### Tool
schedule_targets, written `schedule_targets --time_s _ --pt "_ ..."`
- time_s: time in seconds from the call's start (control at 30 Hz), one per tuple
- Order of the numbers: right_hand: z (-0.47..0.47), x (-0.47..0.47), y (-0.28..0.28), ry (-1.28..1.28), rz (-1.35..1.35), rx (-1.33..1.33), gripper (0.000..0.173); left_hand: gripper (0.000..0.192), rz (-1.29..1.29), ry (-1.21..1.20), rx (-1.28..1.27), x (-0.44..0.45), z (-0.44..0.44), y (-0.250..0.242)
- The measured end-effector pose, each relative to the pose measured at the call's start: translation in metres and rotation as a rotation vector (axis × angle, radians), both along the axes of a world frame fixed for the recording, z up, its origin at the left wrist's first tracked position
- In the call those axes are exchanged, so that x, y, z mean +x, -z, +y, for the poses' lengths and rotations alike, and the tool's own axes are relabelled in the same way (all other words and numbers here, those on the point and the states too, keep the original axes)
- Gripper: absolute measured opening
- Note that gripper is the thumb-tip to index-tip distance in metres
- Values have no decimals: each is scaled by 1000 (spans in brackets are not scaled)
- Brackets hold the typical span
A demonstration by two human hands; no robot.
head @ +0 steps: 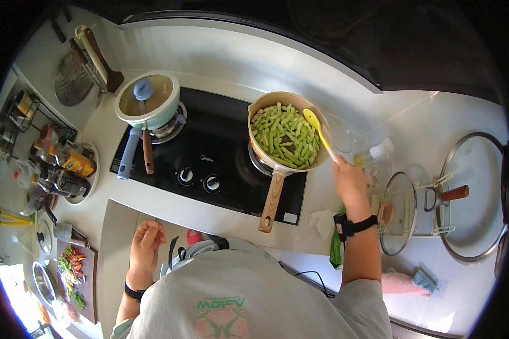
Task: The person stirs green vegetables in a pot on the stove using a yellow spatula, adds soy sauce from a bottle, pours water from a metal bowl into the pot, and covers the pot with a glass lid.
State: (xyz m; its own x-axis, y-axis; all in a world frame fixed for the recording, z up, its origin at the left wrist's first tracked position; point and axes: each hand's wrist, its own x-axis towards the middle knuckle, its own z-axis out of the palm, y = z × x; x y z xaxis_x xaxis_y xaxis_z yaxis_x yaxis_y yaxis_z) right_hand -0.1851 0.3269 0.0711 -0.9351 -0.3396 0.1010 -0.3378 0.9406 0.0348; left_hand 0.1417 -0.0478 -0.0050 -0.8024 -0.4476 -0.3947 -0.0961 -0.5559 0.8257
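Note:
My right hand [350,179] grips the pale handle of a yellow slotted spatula [316,123], whose head rests among chopped green beans [280,134] at the right side of a frying pan [258,105]. That pan sits on the right burner of a black gas hob [220,127], its wood-look handle [272,202] pointing towards me. My left hand [149,238] hangs before the counter's front edge with loosely curled fingers, and nothing can be made out in it. On the left burner stands a light green pan [157,122] with a glass lid [161,95].
Sauce bottles [74,163] stand on a round tray at the left. Beyond my left hand, a cutting board [91,271] bears chopped peppers and greens, near a cleaver [70,232]. Glass lids [398,216] stand in a rack at the right. A crumpled tissue [322,221] lies near the hob.

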Motion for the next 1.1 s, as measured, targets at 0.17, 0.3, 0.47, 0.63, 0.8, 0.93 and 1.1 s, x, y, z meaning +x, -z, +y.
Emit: schedule_targets --time_s 0.17,0.3,0.47,0.63,0.8,0.93,1.1 --pt "7 1 -5 111 -208 -359 35 12 -13 -15 2 2 1 1" --pt "8 -12 -6 69 -49 -147 38 12 -10 -13 20 3 1 1" --pt "-24 -43 14 15 -170 -324 38 13 -28 5 -7 5 1 -1" --pt "-29 -24 -6 -296 -58 -181 34 14 -29 18 -7 5 1 1" --pt "-1 27 -57 -282 -61 -183 33 15 -44 12 -20 5 -2 6" --pt "3 51 -64 96 -330 -406 30 13 -21 30 -10 1 -4 6" --pt "-23 59 -28 -168 -224 -280 30 13 -19 44 -21 -3 -3 4"
